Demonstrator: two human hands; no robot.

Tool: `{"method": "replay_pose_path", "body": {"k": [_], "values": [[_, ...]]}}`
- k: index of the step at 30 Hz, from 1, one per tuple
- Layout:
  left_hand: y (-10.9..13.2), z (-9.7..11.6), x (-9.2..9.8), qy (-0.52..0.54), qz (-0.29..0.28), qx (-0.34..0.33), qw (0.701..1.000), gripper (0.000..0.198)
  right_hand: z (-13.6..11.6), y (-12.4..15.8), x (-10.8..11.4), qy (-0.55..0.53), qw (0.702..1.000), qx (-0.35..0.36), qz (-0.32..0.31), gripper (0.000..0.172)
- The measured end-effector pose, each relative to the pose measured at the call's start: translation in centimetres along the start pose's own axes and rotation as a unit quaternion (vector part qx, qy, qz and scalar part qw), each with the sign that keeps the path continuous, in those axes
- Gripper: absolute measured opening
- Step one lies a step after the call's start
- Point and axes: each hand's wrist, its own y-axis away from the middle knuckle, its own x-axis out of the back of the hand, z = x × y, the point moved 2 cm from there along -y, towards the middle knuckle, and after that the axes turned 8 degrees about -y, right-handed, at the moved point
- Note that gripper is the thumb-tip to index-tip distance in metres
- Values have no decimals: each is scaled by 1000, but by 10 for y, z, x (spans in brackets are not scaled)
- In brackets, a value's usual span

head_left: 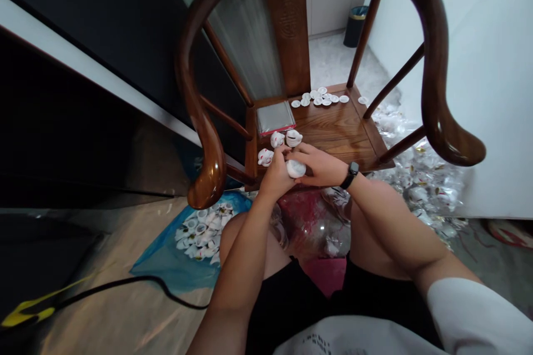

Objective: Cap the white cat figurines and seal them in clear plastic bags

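Both my hands meet at the front edge of a wooden chair seat (337, 127). My left hand (277, 175) and my right hand (320, 163) are closed together round a small white round piece (296, 168). A dark watch (350, 175) sits on my right wrist. Just beyond my fingers, three small white figures with red marks stand on the seat: one (265, 156) at the left, one (277, 138) and one (293, 137) further back.
Several flat white discs (320, 97) lie at the back of the seat beside a stack of clear bags (275, 117). A blue sheet (166, 258) on the floor holds more white pieces (202, 232). Crumpled clear wrappers (420, 177) pile at the right. A black cable (125, 283) crosses the floor.
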Motion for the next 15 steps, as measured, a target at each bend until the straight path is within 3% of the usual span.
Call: {"method": "replay_pose_path", "body": {"k": [3,6,9,11,13,15], "values": [[-5,2,2,5,4,-22,1000,109,11,3,14,-4,999,-45,22,55],[-10,5,13,-59,13,-51,997,104,40,18,48,-1,976,-181,124,54],[-14,1,24,-143,47,-31,988,80,86,44,87,48,889,-374,258,47],[-17,-7,27,-177,72,7,982,74,118,61,105,58,823,-476,304,49],[-20,-18,26,-201,81,45,975,73,143,74,113,62,788,-529,309,53],[-22,-27,24,-217,70,81,970,74,160,83,112,42,779,-540,317,50]]}}
